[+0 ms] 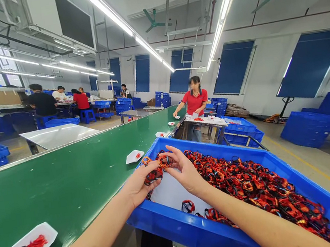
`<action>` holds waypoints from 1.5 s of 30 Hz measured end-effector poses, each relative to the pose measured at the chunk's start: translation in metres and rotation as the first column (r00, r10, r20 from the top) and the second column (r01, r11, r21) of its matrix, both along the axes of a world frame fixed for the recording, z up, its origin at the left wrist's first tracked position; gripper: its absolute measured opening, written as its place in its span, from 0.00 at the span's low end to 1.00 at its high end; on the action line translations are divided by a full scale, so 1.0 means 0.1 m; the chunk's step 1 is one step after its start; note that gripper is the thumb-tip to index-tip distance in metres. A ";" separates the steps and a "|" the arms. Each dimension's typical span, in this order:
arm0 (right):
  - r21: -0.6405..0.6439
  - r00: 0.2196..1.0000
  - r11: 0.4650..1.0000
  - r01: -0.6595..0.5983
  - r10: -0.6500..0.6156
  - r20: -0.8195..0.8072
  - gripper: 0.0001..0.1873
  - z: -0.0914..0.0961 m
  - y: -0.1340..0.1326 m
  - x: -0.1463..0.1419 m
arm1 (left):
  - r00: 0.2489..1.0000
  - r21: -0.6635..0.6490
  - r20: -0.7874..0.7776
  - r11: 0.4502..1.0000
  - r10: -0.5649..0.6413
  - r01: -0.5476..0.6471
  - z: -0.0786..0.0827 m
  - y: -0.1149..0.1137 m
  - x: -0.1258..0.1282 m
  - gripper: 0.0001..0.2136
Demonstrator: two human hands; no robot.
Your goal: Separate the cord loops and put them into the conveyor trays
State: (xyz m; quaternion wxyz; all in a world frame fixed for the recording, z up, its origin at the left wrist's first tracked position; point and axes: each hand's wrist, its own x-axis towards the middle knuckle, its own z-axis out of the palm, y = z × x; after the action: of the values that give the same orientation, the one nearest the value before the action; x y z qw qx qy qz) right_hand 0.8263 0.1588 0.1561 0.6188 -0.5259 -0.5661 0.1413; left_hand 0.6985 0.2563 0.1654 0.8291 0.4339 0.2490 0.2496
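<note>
Left hand (139, 184) and right hand (186, 173) both clamped on red-and-black woven loops (164, 161)

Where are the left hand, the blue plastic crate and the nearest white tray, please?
left hand (139, 183): head view, back of the hand.
blue plastic crate (181, 235): head view, front wall.
white tray (48, 230): head view, right corner.

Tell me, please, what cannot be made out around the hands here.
Head view:
The band held by the left hand and right hand: its pinched parts hidden by the fingers.
The blue crate: its near corner cut off by the bottom edge.
The crate floor at right: hidden under the heaped bands.
</note>
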 end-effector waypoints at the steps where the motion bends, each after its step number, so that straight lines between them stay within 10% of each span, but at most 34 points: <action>1: -0.004 1.000 1.000 0.000 0.000 0.010 0.30 0.00 0.00 0.00 | 1.000 0.026 0.002 1.000 -0.007 0.007 -0.01 -0.01 0.00 0.10; 34: 0.140 0.916 0.977 0.160 -0.199 0.348 0.30 -0.01 -0.04 -0.06 | 0.998 0.278 -0.070 0.960 -0.001 0.020 -0.06 -0.01 0.02 0.12; 39: 0.180 0.901 0.951 0.252 -0.299 0.316 0.26 0.01 -0.05 -0.04 | 0.980 0.425 -0.079 0.895 0.185 -0.135 0.10 0.39 -0.21 0.14; 45: 0.080 0.885 0.967 0.243 -0.255 0.390 0.24 -0.06 -0.01 -0.02 | 0.852 0.685 -0.154 0.676 0.500 -0.273 0.02 1.20 -0.57 0.11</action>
State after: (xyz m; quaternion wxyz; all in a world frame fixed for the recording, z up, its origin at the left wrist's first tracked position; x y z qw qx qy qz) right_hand 0.8247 0.1580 0.1504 0.5114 -0.6030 -0.6096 -0.0569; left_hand 0.6414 0.3763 0.1676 0.5035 0.6610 0.3704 0.4152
